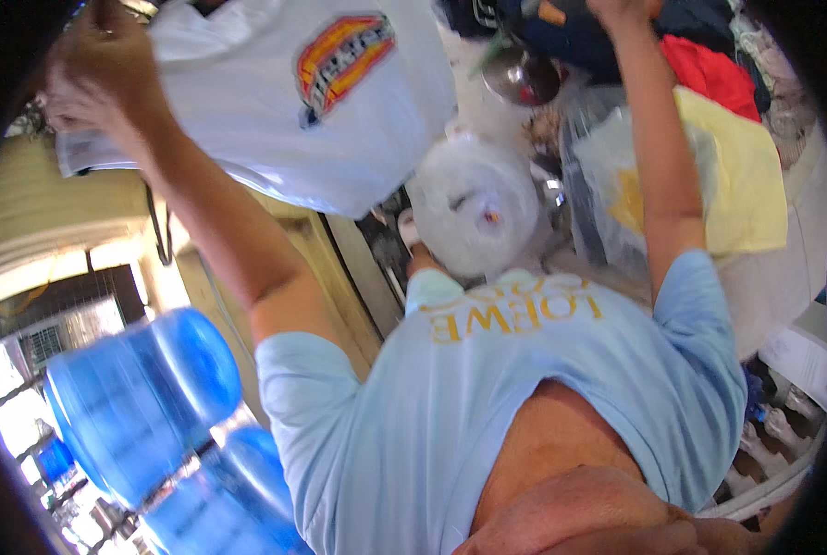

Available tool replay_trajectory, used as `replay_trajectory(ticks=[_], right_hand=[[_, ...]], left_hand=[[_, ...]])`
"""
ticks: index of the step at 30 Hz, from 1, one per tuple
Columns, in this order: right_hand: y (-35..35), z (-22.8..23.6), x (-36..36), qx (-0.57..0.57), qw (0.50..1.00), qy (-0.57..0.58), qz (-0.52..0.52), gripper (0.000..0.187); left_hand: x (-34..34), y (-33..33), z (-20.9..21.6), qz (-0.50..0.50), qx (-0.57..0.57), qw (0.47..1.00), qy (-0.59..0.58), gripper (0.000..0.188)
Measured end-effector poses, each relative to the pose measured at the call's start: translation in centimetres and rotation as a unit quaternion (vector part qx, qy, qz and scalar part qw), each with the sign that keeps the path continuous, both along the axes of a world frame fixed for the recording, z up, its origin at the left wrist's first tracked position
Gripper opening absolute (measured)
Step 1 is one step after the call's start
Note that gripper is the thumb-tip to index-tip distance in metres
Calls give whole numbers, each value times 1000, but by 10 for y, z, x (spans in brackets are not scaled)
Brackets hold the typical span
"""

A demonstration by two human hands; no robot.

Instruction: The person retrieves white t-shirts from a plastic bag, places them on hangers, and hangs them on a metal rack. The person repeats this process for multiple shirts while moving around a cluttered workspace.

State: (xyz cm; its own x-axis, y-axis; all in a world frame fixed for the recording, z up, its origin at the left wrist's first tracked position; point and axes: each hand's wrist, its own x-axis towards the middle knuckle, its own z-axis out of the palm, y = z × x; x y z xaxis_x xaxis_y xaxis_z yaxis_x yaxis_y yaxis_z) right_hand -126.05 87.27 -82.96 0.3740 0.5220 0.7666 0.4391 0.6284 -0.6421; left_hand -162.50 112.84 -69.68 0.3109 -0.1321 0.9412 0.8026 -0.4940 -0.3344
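Observation:
At the upper left, my left hand (104, 79) is raised and closed on the edge of a white T-shirt (238, 102). The shirt hangs spread to the right of that hand, with a red, orange and yellow print on it. My right hand (624, 11) reaches to the top edge of the head view, beside dark cloth (571, 42). Its fingers are cut off by the frame, so what it touches is hidden. Below that forearm lie a clear plastic bag (608, 153) and a yellow cloth (737, 185).
A whitish, translucent round object (474, 208) sits in front of my body, with a shiny metal bowl (522, 74) beyond it. Red cloth (714, 74) is heaped at the upper right. Large blue water bottles (141, 398) stand at the lower left, near a cream-coloured panel (247, 268).

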Motion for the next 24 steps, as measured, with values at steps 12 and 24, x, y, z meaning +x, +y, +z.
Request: replay_trajectory(ticks=[12, 24], right_hand=[[155, -143, 31, -48, 980, 160, -111, 14], [235, -177, 33, -176, 961, 186, -108, 18]], left_hand=[[125, 90, -133, -178, -256, 949, -52, 20], [185, 248, -117, -196, -235, 951, -31, 21]])
